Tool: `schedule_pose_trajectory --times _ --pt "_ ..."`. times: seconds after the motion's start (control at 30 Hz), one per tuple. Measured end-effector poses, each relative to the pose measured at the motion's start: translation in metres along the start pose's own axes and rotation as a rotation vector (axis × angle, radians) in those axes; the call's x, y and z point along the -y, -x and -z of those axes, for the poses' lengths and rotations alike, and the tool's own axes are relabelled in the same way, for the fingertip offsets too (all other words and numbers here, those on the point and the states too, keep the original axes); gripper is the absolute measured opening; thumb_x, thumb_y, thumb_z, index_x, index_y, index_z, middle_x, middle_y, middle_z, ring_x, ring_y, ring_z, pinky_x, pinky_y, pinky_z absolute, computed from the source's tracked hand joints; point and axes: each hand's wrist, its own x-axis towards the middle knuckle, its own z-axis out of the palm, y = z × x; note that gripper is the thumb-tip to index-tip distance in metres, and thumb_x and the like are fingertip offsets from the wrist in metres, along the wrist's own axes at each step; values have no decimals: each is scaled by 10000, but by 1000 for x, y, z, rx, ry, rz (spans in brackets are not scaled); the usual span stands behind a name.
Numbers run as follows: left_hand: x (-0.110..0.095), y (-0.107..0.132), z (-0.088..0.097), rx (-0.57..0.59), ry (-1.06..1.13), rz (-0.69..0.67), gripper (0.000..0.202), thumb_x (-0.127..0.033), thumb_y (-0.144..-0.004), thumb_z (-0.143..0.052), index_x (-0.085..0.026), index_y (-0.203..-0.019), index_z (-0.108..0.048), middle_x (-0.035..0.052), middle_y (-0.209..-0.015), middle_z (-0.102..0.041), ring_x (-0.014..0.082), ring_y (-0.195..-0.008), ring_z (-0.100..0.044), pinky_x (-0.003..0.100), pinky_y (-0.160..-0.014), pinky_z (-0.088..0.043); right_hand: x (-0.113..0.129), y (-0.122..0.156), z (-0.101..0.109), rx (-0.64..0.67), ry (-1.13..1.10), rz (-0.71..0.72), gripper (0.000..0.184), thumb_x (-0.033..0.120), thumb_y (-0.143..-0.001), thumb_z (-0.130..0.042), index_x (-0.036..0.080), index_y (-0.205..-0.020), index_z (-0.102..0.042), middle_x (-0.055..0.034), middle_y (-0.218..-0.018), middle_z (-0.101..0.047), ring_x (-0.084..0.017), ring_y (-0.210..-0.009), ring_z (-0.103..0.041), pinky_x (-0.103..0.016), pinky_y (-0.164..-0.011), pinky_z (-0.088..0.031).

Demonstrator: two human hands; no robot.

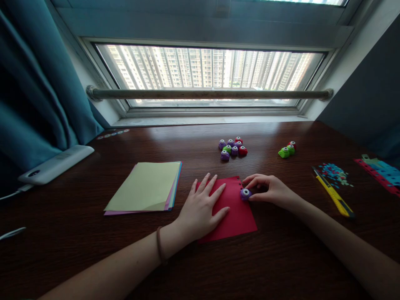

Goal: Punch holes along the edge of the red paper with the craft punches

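Note:
A red sheet of paper point(235, 213) lies on the dark wooden desk point(281, 258) in front of me. My left hand point(201, 208) lies flat on its left half, fingers spread. My right hand point(268, 191) grips a small purple paper punch point(245, 193) set on the sheet's right edge. A few small holes show along that edge near the top corner.
A stack of coloured paper point(145, 187) lies to the left. Several small punches point(231, 147) cluster behind the red sheet, more green and red ones point(287, 150) to the right. A yellow utility knife point(333, 195), confetti point(334, 173), punched strips point(379, 173) and a white device point(56, 163) lie around.

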Motion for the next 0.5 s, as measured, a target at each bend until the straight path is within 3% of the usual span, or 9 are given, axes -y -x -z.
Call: schedule_pose_trajectory --times 0.5 --pt "0 0 -1 11 3 1 601 -543 -882 -419 -244 -1396 -328 109 -1482 -223 306 -1371 -103 559 -1072 -169 1 1 -4 -43 54 20 264 356 -674 -744 207 -886 -698 -60 -1077 -628 -218 -981 -571 -313 -772 -405"
